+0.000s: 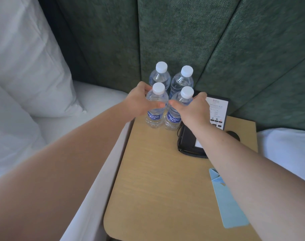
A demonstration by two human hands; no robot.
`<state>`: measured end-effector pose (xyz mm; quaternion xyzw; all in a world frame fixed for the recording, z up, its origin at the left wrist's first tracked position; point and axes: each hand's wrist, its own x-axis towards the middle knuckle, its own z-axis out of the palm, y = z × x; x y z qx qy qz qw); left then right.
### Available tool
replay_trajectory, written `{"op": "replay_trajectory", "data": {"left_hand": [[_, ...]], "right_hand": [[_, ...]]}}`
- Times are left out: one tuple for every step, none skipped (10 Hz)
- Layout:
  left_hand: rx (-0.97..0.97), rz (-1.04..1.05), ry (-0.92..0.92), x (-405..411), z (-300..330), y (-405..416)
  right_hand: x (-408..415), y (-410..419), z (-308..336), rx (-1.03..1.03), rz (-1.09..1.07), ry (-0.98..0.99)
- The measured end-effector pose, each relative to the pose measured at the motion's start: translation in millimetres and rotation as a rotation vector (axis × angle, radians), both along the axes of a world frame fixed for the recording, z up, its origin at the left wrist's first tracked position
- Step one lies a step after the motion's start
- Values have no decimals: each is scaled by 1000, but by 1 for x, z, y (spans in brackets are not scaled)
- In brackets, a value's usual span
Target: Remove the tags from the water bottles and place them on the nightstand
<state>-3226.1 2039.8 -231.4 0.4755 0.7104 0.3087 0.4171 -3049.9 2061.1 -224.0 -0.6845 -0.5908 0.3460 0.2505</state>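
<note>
Four water bottles [171, 96] cluster at nightstand [157, 171] 12 o'clock — left hand [137, 103] wraps front-left bottle [156, 106], right hand [194, 108] wraps front-right bottle [178, 109], likely squaring them up — blue tags [226, 202] lie at 4 o'clock.

Green padded headboard [174, 32] behind white pillows [23, 63]

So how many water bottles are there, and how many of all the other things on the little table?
Water bottles: 4 (back left, back right, front left, front right)
Blue paper tags: 1 that I can tell
Black phone: 1
Printed card: 1
Total: 7 things on the nightstand
</note>
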Motion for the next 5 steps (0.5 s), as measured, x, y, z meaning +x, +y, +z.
{"op": "replay_trajectory", "data": {"left_hand": [[4,-8,-9,1,0,4],[18,0,10,2,0,5],[46,7,2,5,-3,3],[42,34,30,10,-2,0],[52,67,91,15,-1,-8]], "right_hand": [[-3,2,2,1,4,-20],[-6,0,1,27,19,-56],[-7,-3,-1,47,22,-57],[-3,-5,2,10,44,-38],[5,-9,8,-69,100,34]]}}
